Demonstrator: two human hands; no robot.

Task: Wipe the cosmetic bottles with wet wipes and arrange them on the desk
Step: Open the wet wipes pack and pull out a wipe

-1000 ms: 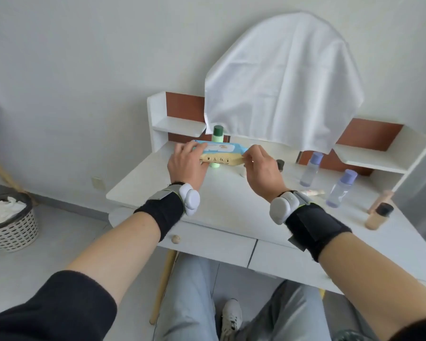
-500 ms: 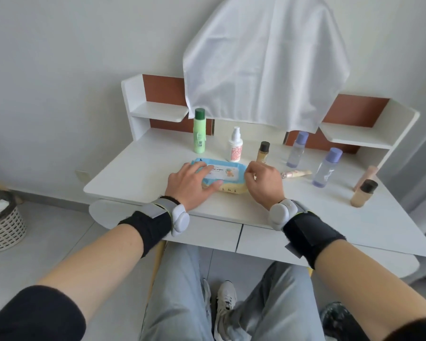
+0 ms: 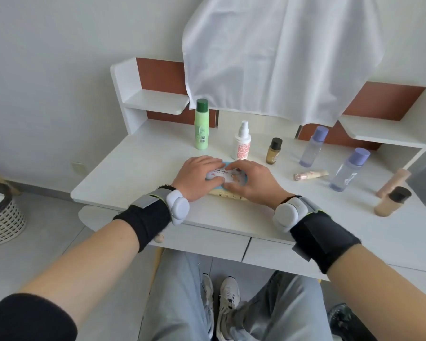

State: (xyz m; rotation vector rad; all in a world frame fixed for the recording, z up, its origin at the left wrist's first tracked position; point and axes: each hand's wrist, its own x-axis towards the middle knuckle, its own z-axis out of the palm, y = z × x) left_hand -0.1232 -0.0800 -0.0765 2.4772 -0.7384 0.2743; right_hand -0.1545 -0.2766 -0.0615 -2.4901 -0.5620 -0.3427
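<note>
White desk (image 3: 138, 173) — bottles (image 3: 273, 151) behind hands (image 3: 253, 183)

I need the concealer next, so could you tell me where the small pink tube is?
In the head view, the small pink tube lies flat on the desk, right of the right hand, between the brown bottle and the nearer purple-capped bottle.

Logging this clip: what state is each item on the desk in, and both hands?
Wipes pack: flat on desk, under both hands.
Left hand: resting on pack.
Right hand: fingers at the pack's label.
Green bottle: upright, capped.
Spray bottle: upright.
Concealer tube: lying down.
</note>
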